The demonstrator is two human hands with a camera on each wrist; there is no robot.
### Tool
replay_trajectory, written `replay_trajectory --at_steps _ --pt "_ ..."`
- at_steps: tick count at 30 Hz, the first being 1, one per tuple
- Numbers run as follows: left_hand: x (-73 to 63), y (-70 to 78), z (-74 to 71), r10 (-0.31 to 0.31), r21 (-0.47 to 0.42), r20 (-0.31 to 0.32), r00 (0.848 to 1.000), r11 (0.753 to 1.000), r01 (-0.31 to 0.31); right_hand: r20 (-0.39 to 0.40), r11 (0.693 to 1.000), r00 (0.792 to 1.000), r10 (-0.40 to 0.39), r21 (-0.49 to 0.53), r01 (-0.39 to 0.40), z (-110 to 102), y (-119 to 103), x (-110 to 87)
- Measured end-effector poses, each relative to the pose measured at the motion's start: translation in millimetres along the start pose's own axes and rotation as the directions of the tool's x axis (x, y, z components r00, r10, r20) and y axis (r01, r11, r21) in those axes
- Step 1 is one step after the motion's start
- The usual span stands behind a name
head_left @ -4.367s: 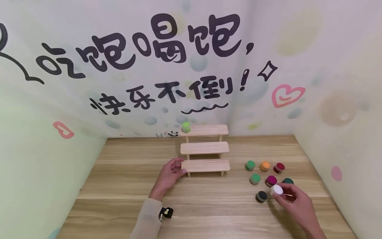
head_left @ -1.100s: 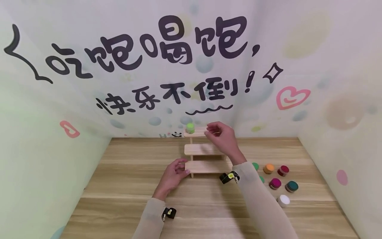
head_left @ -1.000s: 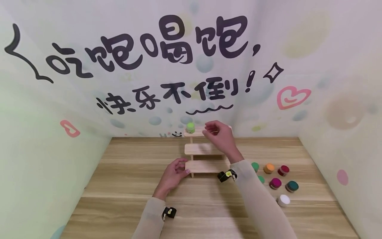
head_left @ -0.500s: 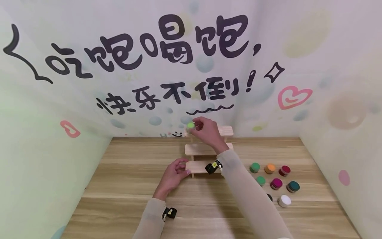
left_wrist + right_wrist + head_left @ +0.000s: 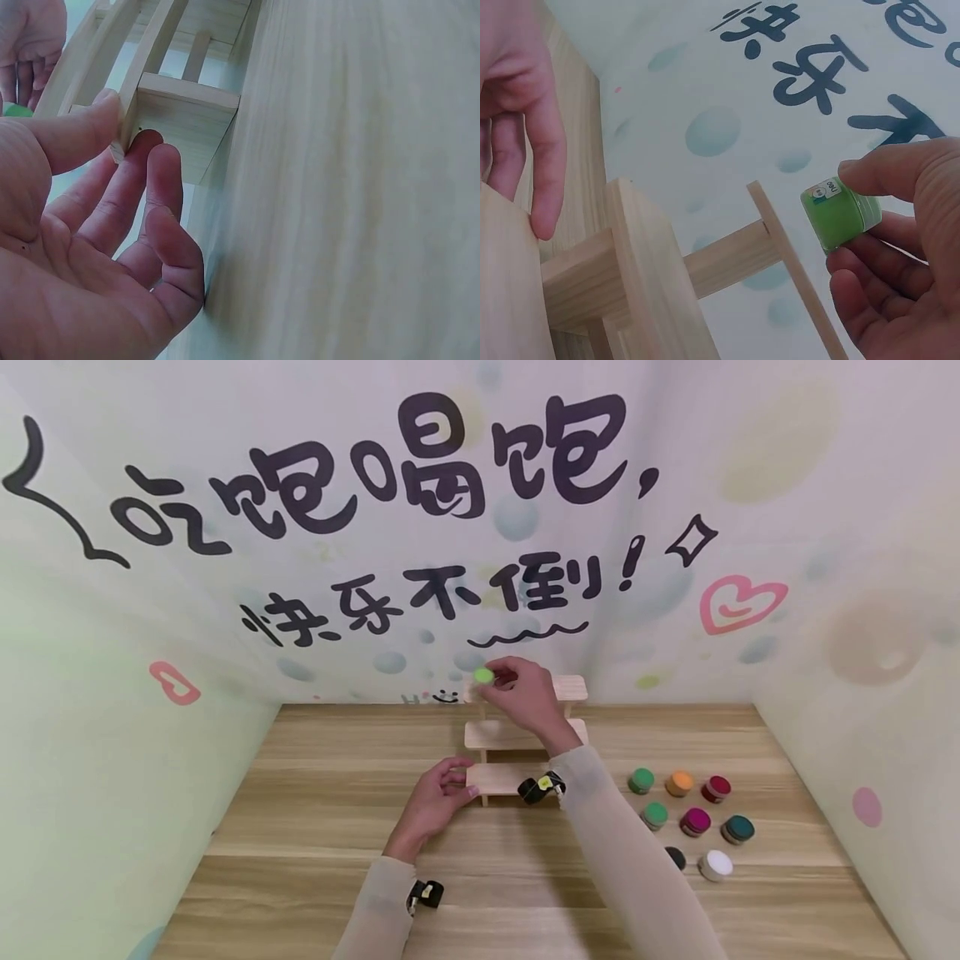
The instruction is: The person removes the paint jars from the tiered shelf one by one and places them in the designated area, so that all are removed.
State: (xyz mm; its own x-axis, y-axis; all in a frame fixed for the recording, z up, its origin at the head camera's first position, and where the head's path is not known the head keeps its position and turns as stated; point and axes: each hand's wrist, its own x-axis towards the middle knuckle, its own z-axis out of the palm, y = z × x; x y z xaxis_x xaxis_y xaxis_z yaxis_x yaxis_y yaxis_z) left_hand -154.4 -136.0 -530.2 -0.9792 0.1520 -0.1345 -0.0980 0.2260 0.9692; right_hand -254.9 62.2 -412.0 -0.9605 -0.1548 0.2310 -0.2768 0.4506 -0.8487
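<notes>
A light green paint jar (image 5: pixel 483 677) is pinched between the thumb and fingers of my right hand (image 5: pixel 525 693), at the left end of the top tier. In the right wrist view a gap shows between the jar (image 5: pixel 834 219) and the top board (image 5: pixel 799 262). My left hand (image 5: pixel 431 802) grips the left end of the three-tier wooden stand (image 5: pixel 495 779) at its lowest board. Seen from the left wrist, its thumb (image 5: pixel 82 135) lies on one face of the board and fingertips on the other. My right arm covers part of the stand.
Right of the stand, several paint jars stand on the wooden table (image 5: pixel 300 827): two green (image 5: pixel 641 781), orange (image 5: pixel 680 783), dark red (image 5: pixel 717 789), magenta (image 5: pixel 696 822), teal (image 5: pixel 738 829), white (image 5: pixel 716 865). A black jar (image 5: pixel 677 857) is partly behind my right sleeve. A printed backdrop (image 5: pixel 360 660) rises behind.
My right hand set the white jar down on the table, reached across to the top tier, took the light green jar and raised it slightly. My left hand stays on the stand.
</notes>
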Motion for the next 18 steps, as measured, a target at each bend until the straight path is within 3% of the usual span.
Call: replay_trajectory --at_steps 9,18 --pt "-1.3 0.7 1.8 0.003 0.001 -0.006 1.0 1.0 -0.003 -0.042 0.998 0.999 -0.024 0.063 0.026 -15.0 2.8 -19.7" --pt "1.3 -1.9 1.9 -0.011 0.002 -0.017 1.0 1.0 0.011 -0.067 0.997 0.998 0.003 0.077 0.002 -35.3 6.2 -49.0"
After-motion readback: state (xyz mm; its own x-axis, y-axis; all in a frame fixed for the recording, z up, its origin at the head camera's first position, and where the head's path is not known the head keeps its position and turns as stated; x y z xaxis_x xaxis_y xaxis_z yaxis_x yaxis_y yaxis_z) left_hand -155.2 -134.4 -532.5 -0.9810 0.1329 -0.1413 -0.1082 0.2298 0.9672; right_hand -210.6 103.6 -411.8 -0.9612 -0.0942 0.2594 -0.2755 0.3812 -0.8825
